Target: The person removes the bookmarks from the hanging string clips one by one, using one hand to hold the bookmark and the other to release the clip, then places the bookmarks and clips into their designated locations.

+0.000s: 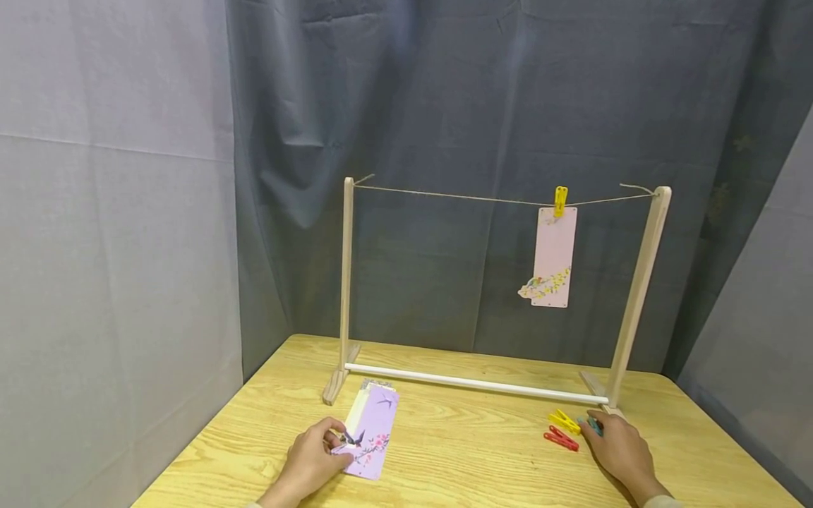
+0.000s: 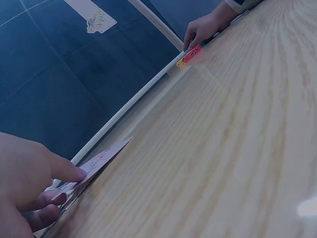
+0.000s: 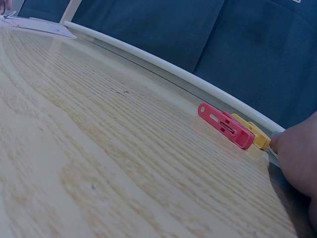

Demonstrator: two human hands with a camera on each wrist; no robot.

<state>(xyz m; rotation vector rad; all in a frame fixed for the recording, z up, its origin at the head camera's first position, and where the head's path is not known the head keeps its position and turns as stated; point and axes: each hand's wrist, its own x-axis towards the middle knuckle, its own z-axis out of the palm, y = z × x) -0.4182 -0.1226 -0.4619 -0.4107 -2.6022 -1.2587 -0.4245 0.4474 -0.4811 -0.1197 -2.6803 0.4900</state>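
Observation:
My left hand [image 1: 311,457] pinches the left edge of a purple paper card [image 1: 382,434] printed with a swallow and pink blossoms. Beneath that card lies a cream one [image 1: 359,413], mostly covered. In the left wrist view one digit presses on top of the purple card [image 2: 101,159] while other fingers sit under its edge. At the right, my right hand [image 1: 621,451] holds a teal clothespin [image 1: 594,425] between thumb and fingers, low at the table. Beside it lie a yellow clothespin [image 1: 564,421] and a red clothespin [image 1: 562,438].
A wooden frame with a left post [image 1: 346,275], a right post [image 1: 638,296] and a white bottom bar [image 1: 476,383] stands across the table [image 1: 470,451]. From its string [image 1: 457,195] hangs a pink card [image 1: 554,247], held by another yellow clothespin [image 1: 559,202]. Dark curtain [image 1: 432,282] behind.

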